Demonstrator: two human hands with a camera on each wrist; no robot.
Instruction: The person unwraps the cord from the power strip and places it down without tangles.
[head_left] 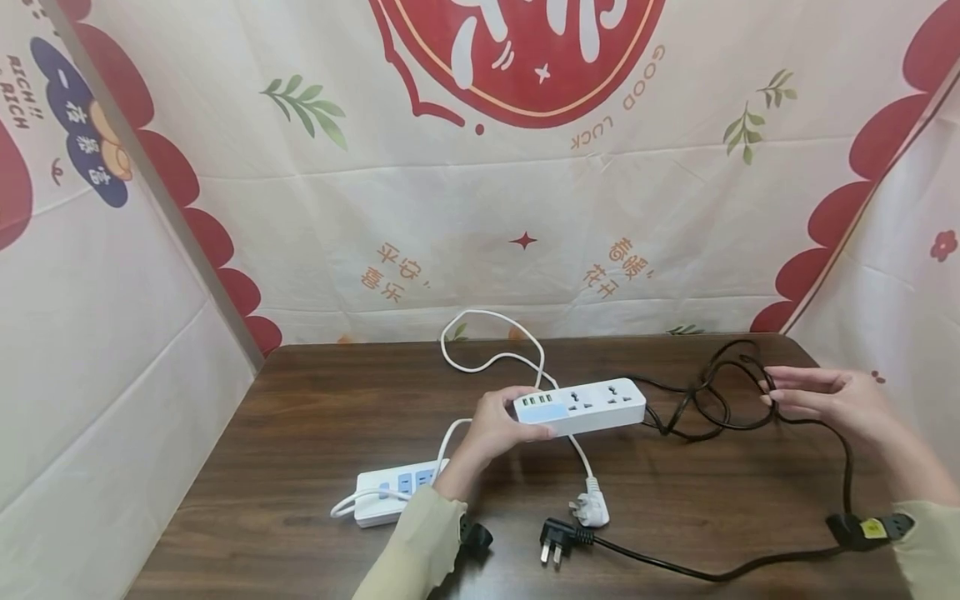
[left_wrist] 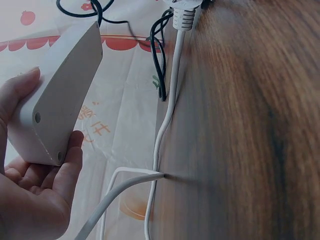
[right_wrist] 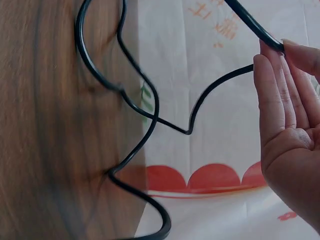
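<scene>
My left hand (head_left: pixel 495 427) grips a white power strip (head_left: pixel 622 410) by its left end, thumb on the near side. The strip is raised, its sockets and USB ports facing up. A black cord (right_wrist: pixel 253 26) runs from its right end in loose, tangled loops. At the right, my right hand (head_left: pixel 840 400) pinches this cord between thumb and fingertips. The left wrist view shows the strip's plain underside (left_wrist: pixel 75 95) and fingers curled beneath it. Below my left forearm lies a second white power strip (head_left: pixel 372 510), partly covered by the arm.
A white plug (head_left: pixel 591 507) lies mid-table, its white cord (head_left: pixel 487 312) looping toward the back. Nearer are a black plug (head_left: pixel 559 535) and, at right, a black socket piece with a yellow label (head_left: pixel 872 528). Another black piece (head_left: pixel 477 538) sits beside the left sleeve. Printed cloth (head_left: pixel 337 217) encloses the table.
</scene>
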